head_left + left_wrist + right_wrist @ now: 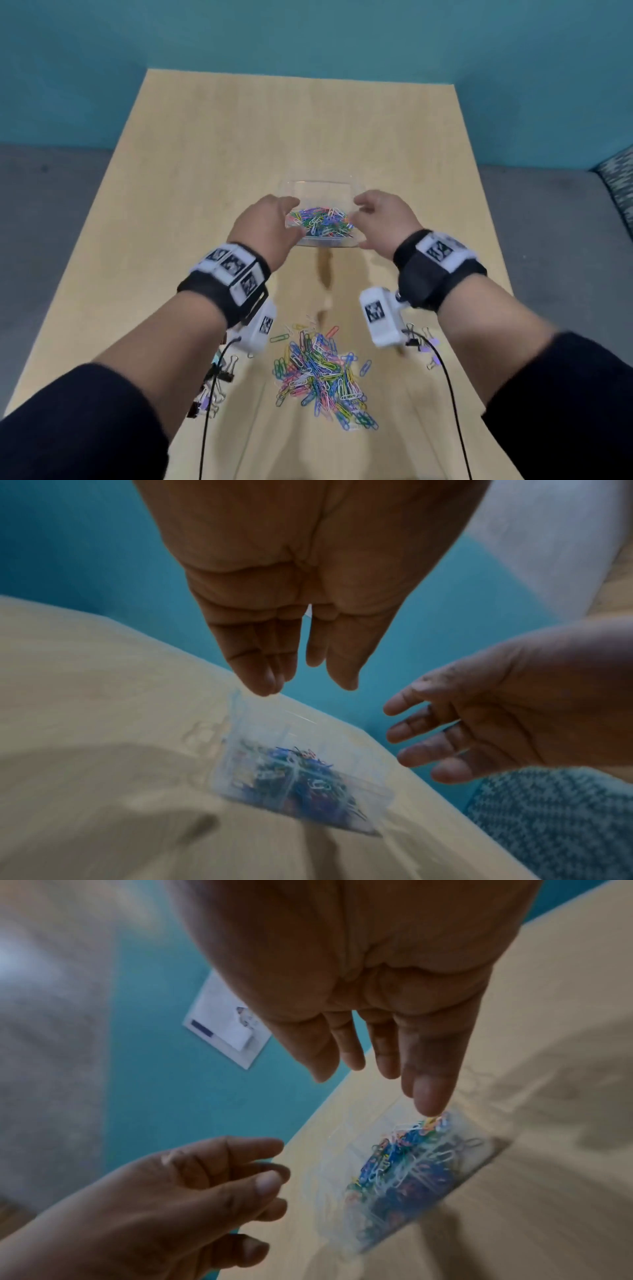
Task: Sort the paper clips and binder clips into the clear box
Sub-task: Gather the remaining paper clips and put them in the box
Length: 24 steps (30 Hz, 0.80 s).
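Head view: both hands are up over the box [322,186], which sits mid-table [205,164], far from the person. The left hand [265,228] hangs at its left wall, the right hand [382,219] at its right. Coloured paper clips [322,221] already fill part of the box. A bigger pile [323,373] lies loose on the near table, with binder clips [215,387] near-left and a few more [423,342] near-right.

Left wrist view: the left hand [301,593] hangs with fingers straight and slack, nothing in them, tips just above the box [301,775]. The right hand [496,715] comes in from the right, fingers spread, empty.

Right wrist view: blurred, but the right hand [377,993] points down with loose fingers, holding nothing, over the clips in the box [404,1175]. The left hand [164,1199] is half curled beside it, also holding nothing.

So this looks like the drop just made, or the box about to be steadied; I cannot tell which. The job is partway. The next move calls for going back to the near pile for another scoop, with the binder clips kept apart, and I cannot see which part of the box is theirs.
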Available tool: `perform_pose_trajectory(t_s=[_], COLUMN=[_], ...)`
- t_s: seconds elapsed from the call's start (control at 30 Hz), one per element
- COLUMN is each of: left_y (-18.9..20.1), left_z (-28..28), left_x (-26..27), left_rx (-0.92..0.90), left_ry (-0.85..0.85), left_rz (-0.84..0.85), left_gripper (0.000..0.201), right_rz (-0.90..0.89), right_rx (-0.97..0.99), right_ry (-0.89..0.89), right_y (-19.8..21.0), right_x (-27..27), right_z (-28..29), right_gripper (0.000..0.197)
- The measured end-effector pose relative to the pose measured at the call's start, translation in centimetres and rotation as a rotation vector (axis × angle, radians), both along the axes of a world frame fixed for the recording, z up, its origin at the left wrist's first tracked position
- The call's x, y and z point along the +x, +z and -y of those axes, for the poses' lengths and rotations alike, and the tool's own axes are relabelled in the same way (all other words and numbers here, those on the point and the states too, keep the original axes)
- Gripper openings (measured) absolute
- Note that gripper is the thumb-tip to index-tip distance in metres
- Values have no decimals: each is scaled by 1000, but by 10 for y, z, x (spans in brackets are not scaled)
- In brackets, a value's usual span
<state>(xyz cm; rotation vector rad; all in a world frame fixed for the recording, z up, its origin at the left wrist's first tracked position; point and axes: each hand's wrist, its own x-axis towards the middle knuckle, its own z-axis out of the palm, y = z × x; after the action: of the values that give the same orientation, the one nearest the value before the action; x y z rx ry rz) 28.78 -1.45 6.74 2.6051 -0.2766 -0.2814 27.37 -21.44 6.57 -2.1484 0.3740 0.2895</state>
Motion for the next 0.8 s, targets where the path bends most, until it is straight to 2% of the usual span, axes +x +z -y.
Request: perform_pose_trajectory(t_s=[0.1, 0.23, 0.3, 0.37, 0.47, 0.53, 0.67, 0.8], left_y=[-10, -36, -50, -61, -71, -71, -70, -73], left_z=[-22, -38, -43, -44, -42, -36, -19, -11], left_x=[-60, -156, -192, -214, -219, -213, -195, -186], left_rx=[-49, 84, 176, 238, 228, 212, 191, 171], left_ry=[-54, -246, -282, -299, -279, -281, -273, -237], left_rz=[-77, -222, -211, -181, -114, -103, -82, -62], left_gripper=[47, 62, 74, 86, 91, 87, 76, 45], right_rz=[18, -200, -260, -287, -220, -168, -94, -60], right_rx=[-117, -393, -500, -522, -552, -543, -546, -565], right_ry=[179, 525, 606, 617, 593, 549, 511, 503], right_y=[-2, -11, -16, -24, -36, -44, -57, -63], right_x=[-69, -179, -223, -248, -254, -245, -220, -207], right_z=[6, -4, -13, -20, -32, -40, -55, -60], right_gripper=[37, 51, 62, 76, 87, 85, 69, 50])
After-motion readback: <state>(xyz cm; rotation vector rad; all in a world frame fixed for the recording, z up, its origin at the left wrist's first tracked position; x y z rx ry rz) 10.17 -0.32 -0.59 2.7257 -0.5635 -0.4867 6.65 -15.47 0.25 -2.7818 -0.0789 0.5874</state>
